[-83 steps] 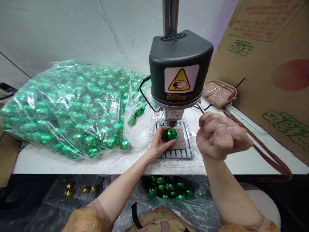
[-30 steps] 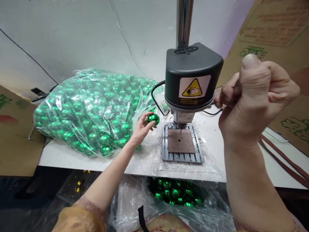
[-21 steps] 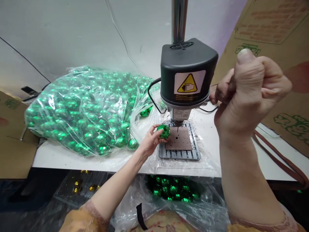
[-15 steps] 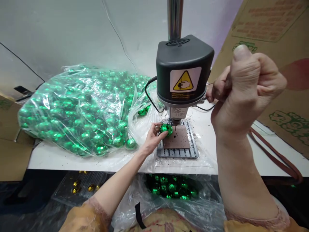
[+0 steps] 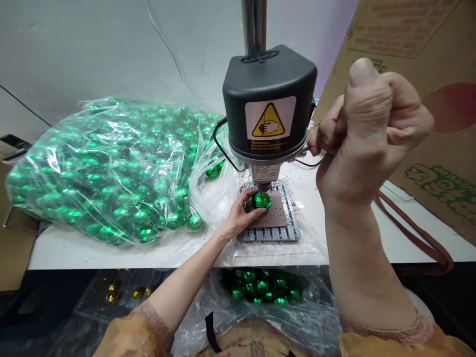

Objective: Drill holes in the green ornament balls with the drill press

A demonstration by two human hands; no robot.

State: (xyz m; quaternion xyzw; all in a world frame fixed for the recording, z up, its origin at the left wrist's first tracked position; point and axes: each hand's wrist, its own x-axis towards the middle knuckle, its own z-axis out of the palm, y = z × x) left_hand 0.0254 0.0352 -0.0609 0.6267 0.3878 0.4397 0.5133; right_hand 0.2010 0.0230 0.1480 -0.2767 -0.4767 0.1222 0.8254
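My left hand (image 5: 243,216) pinches a shiny green faceted ball (image 5: 262,199) between thumb and fingers. The ball sits on the brown board (image 5: 273,218) over the slotted metal base, directly beneath the chuck of the black drill press (image 5: 269,84). The drill bit is hidden between chuck and ball. My right hand (image 5: 372,129) is raised and closed in a fist at the right side of the drill head, wrapped round the press's feed handle, most of which the fingers cover.
A big clear plastic bag of green balls (image 5: 100,173) fills the table's left side. Below the table edge lies another open bag with green balls (image 5: 260,286), and gold balls (image 5: 138,292) to its left. A cardboard box (image 5: 420,44) stands at right. Dark shavings surround the drill base.
My left hand has moved the ball right, from beside the bit to under the chuck. My right hand stays closed at the handle. The whole view has shifted slightly.
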